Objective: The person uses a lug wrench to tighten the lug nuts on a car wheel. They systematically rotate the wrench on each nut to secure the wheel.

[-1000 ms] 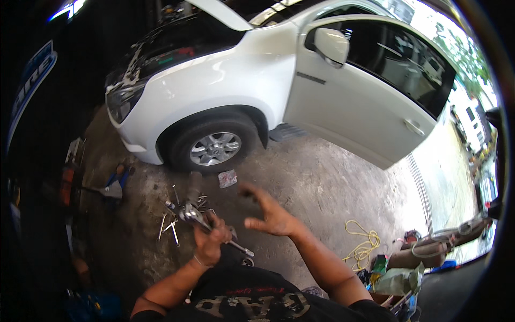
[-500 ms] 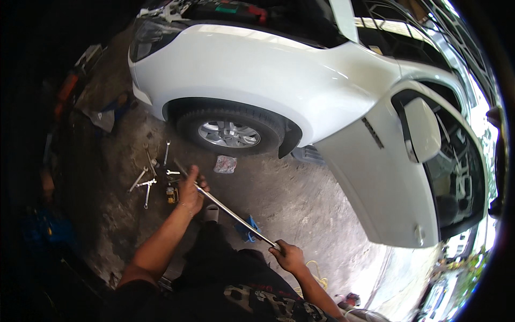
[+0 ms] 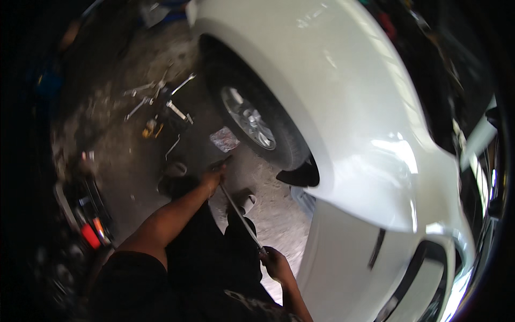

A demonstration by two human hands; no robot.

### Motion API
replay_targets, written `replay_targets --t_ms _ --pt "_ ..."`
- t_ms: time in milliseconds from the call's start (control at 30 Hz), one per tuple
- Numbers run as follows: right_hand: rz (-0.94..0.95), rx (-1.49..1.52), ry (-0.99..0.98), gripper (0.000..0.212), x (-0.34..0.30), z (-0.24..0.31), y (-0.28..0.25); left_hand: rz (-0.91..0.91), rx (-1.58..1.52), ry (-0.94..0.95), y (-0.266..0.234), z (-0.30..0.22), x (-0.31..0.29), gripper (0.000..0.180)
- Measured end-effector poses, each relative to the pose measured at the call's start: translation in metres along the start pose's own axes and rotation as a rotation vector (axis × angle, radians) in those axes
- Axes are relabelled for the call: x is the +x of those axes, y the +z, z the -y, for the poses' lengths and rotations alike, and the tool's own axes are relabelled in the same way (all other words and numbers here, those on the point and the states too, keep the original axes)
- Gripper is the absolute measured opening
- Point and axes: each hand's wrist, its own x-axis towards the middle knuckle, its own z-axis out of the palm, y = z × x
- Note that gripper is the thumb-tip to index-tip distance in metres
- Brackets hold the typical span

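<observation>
A long, slim metal bar (image 3: 240, 214) slants across in front of my legs, with a darker end pointing toward the car wheel (image 3: 252, 119). My left hand (image 3: 213, 178) is closed around it near the far, dark end. Around the near end my right hand (image 3: 276, 264) is wrapped, lower and to the right. Both hands are off the floor, and the bar touches nothing else that I can make out. The wheel sits under the fender of a white car (image 3: 343, 107), ahead and to the right. Motion smears the picture somewhat.
Several wrenches (image 3: 177, 111) lie scattered on the floor at upper left, beside a small yellow item (image 3: 150, 129). A clear plastic packet (image 3: 224, 139) rests by the tire. Tools with a red piece (image 3: 90, 235) stand at lower left. The car door (image 3: 343, 252) is on the right.
The view has turned and moved nearer the wheel, so the car now fills the right side. Both hands still grip the bar, which now slopes more steeply. Tools at lower left have come into view.
</observation>
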Motion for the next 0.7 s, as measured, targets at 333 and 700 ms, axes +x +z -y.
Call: replay_targets --t_ms 333,700 --pt "0.004 -0.151 0.117 0.027 0.217 0.093 -0.088 -0.116 -0.783 0.054 0.09 -0.013 0.206 0.035" --pt "-0.008 0.116 0.581 0.036 0.284 0.226 -0.082 0.07 -0.744 -0.131 0.105 -0.06 0.301 0.033"
